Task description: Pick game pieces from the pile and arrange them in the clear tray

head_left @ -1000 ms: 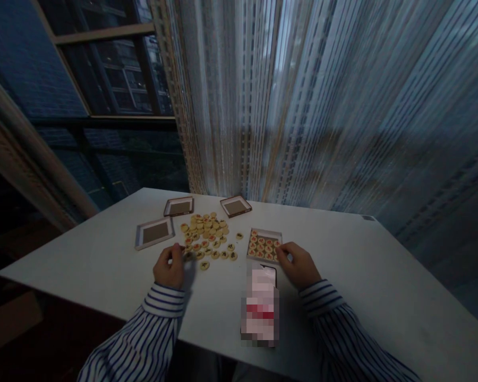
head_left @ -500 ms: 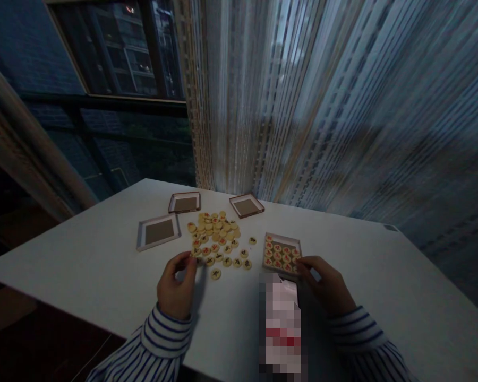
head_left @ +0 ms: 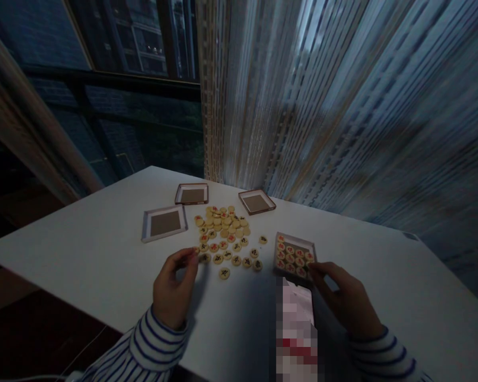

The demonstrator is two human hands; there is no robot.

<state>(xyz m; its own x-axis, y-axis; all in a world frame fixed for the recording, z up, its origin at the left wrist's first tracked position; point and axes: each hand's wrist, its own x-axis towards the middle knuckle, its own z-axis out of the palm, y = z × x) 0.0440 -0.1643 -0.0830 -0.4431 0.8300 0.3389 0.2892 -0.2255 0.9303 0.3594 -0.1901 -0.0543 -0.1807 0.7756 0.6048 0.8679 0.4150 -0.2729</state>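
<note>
Many round Chinese chess pieces (head_left: 227,254), marked in red or black, lie in a heap and loosely around it. My left hand (head_left: 175,286) is at the heap's near left edge, thumb and forefinger pinched on a red-marked Chinese chess piece (head_left: 196,250). To the right, a shallow box (head_left: 276,260) holds rows of red-marked pieces (head_left: 290,259). My right hand (head_left: 344,294) has its fingertips pinched at the box's near right corner, over the pieces there. What these fingers grip, if anything, is hidden.
Three shallow trays stand behind the heap: one at left (head_left: 145,228), one at back left (head_left: 177,194), one at back right (head_left: 274,205). A phone (head_left: 298,323), partly pixelated, is below the box. The white table (head_left: 83,233) borders a curtain (head_left: 247,106) and window.
The view has shifted, so the table items sit further right. My left hand now shows a piece between its fingertips, slightly farther forward. My right hand stays at the box corner.
</note>
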